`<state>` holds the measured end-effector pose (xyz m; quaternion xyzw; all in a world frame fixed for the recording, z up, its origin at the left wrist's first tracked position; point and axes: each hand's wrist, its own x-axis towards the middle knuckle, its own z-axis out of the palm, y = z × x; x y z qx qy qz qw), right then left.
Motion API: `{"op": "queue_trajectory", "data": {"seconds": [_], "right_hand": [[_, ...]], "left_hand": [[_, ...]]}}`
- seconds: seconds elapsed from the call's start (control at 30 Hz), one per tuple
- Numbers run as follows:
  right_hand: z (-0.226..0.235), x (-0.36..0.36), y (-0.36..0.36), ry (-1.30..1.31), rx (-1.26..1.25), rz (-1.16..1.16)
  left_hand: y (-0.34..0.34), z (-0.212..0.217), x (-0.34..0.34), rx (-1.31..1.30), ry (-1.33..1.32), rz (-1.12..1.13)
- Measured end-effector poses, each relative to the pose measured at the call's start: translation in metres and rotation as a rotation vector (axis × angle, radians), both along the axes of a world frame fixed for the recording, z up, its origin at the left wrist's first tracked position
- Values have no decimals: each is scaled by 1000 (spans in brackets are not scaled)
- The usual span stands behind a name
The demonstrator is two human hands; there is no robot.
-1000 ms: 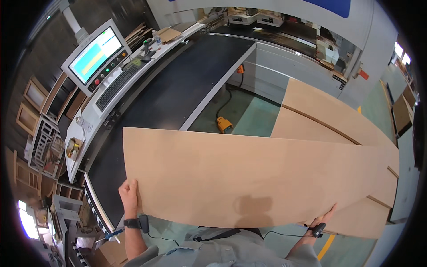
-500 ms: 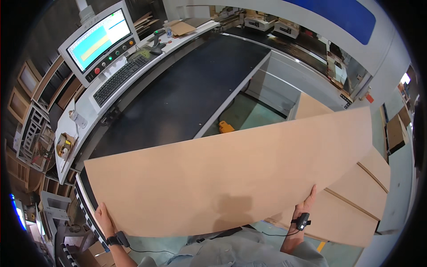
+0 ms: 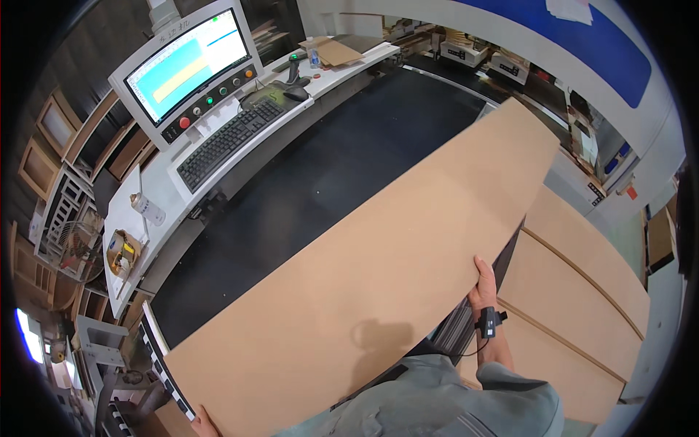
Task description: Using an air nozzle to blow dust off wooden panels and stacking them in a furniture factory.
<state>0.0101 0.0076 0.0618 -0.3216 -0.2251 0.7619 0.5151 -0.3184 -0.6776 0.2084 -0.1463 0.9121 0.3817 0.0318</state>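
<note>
Workshop: white desk [image 3: 156, 191] carrying monitor [image 3: 186, 62] and keyboard [image 3: 227, 140]; wooden shelving [image 3: 51, 156] lining dark left wall; black machine bed [image 3: 342, 153] lying alongside.

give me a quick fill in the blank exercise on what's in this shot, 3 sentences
1. Both hands carry a long tan ____ over the black machine bed.
2. The right hand grips the panel's ____ edge, a small black device strapped at its wrist.
3. Left of the keyboard, a spray ____ stands on the white console.

Missing words: board; near; can
</note>
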Motion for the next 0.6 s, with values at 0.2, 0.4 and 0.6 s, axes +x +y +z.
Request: {"op": "queue_trajectory", "data": {"seconds": [0.2, 0.4, 0.6], "right_hand": [[10, -113, 94, -13, 4, 236], [2, -196, 229, -64, 31, 347], [-25, -270, 350, -105, -9, 361]], "left_hand": [[21, -28, 33, -59, -58, 211], [148, -50, 33, -45, -110, 281], [231, -69, 7, 160, -179, 339]]}}
